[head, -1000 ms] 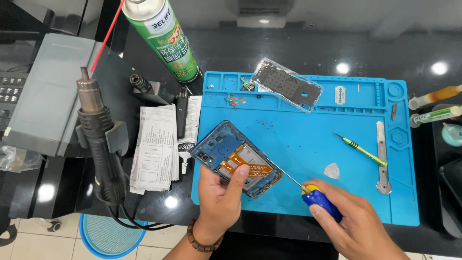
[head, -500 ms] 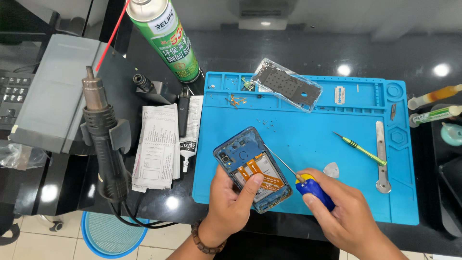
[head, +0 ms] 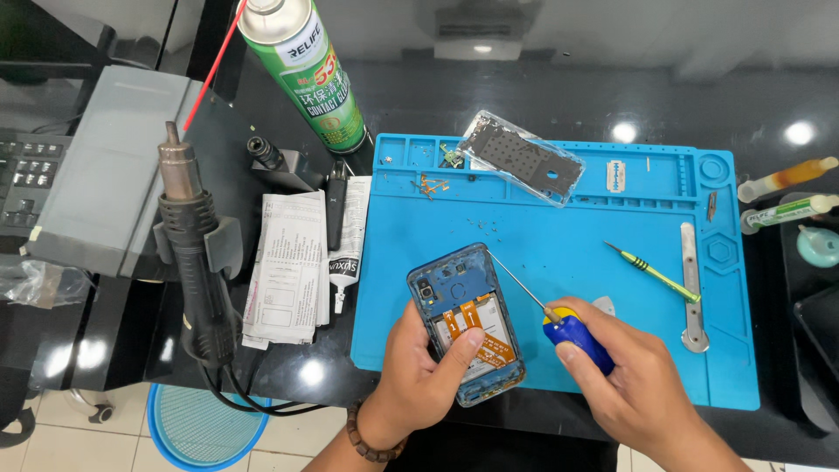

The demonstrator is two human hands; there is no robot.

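Observation:
My left hand (head: 418, 381) grips an opened blue phone (head: 466, 322) with its back off, orange flex cables showing inside; my thumb lies across its lower part. My right hand (head: 631, 383) holds a blue-and-yellow-handled screwdriver (head: 559, 325). Its thin shaft reaches up-left, and the tip touches the phone's upper right edge. Both sit over the near left part of a blue work mat (head: 568, 245).
A clear phone back cover (head: 522, 157), small screws (head: 430, 184), a razor blade (head: 617, 176), a green screwdriver (head: 651, 272) and a metal pry tool (head: 691, 284) lie on the mat. Left of it: glue tube (head: 346, 249), paper slips (head: 288, 267), hot-air gun (head: 199, 249), green spray can (head: 306, 74).
The phone has turned more upright in my left hand and moved toward the mat's near edge. My right hand brought the screwdriver tip in to the phone's upper right edge.

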